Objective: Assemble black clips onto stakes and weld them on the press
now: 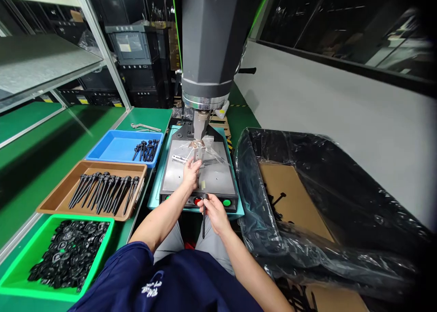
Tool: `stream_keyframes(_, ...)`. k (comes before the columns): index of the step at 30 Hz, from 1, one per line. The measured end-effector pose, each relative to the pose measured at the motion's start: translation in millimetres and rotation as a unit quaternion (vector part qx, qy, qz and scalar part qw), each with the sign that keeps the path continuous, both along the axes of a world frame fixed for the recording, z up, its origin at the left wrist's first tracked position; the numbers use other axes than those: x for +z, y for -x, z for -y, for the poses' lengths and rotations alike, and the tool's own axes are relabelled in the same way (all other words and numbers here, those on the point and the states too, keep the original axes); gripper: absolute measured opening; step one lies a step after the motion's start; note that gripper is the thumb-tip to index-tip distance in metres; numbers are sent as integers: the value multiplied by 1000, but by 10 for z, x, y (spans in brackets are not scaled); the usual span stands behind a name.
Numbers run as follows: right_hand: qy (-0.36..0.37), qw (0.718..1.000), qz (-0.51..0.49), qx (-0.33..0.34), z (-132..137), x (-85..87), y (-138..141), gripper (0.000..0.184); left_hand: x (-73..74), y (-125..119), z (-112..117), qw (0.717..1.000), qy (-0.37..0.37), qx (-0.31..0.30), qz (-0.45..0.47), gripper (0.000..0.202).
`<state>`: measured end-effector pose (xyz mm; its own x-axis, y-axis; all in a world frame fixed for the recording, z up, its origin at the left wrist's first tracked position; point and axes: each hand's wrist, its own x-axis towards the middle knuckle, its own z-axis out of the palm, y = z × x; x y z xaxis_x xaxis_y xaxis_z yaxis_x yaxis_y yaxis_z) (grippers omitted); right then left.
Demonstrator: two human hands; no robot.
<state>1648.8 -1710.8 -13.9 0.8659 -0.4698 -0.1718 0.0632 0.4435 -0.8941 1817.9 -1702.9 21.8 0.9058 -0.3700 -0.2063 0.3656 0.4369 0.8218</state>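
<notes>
My right hand [214,212] pinches a black rod with a wider head [204,223], held upright, head at the top, in front of the press base. My left hand [191,172] is at the metal fixture [199,155] beneath the press head [201,121]. Its fingers are drawn together at the fixture's front, and whatever they grip is hidden. Clear plastic strips and copper-coloured pieces surround the fixture on the grey base plate [174,180]. A green button [227,203] and a red button [197,202] are on the base's front, close to my right hand.
To the left stand a blue tray [105,146] and a brown tray [51,205] of black rods, and a green tray [111,244] of small round black parts. A wrench [146,127] lies behind them. On the right is a plastic-lined bin [266,248] with cardboard and black rods.
</notes>
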Motion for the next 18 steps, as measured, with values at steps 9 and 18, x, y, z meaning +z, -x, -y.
stream_keyframes(9, 14, 998, -13, 63, 50, -90, -363, 32, 332, -2, -176, 997, 3, -65, 34, 70)
stream_keyframes(18, 167, 985, 25, -16, 186, 128, -1167, 29, 644, 26, -225, 989, 4, -150, 11, 68)
